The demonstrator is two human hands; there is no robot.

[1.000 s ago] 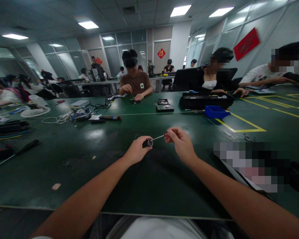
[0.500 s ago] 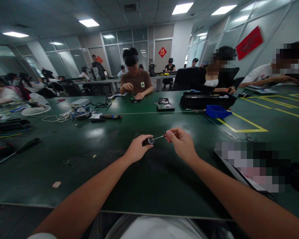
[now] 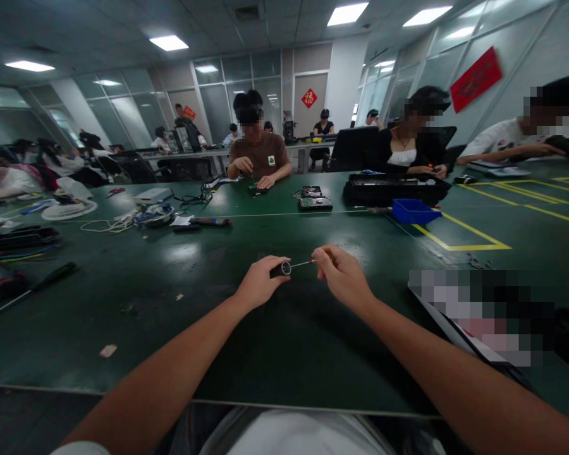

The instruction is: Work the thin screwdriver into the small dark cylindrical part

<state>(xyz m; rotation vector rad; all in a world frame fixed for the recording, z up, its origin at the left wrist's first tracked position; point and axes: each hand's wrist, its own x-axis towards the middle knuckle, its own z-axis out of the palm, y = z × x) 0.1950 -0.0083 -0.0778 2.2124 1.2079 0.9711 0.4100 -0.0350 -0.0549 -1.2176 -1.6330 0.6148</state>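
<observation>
Above the green table (image 3: 180, 354), my left hand (image 3: 262, 281) grips a small black cylindrical part (image 3: 281, 270) with a round, pale-rimmed end facing right. My right hand (image 3: 339, 272) is closed around the handle of a thin screwdriver (image 3: 303, 263). Its metal shaft points left and its tip is at the round end of the part. Whether the tip sits inside cannot be made out. The screwdriver's handle is mostly hidden by my fingers.
Across the table a person (image 3: 258, 155) works on a small board. A blue bin (image 3: 415, 212) stands before a long black casing (image 3: 393, 189). A long screwdriver (image 3: 52, 276) lies left, cables (image 3: 152, 215) and a white fan part (image 3: 69, 210) farther back. A pixelated object (image 3: 478, 322) lies right.
My right hand has turned slightly and its fingers have shifted on the screwdriver. My left hand holds the black part in nearly the same place.
</observation>
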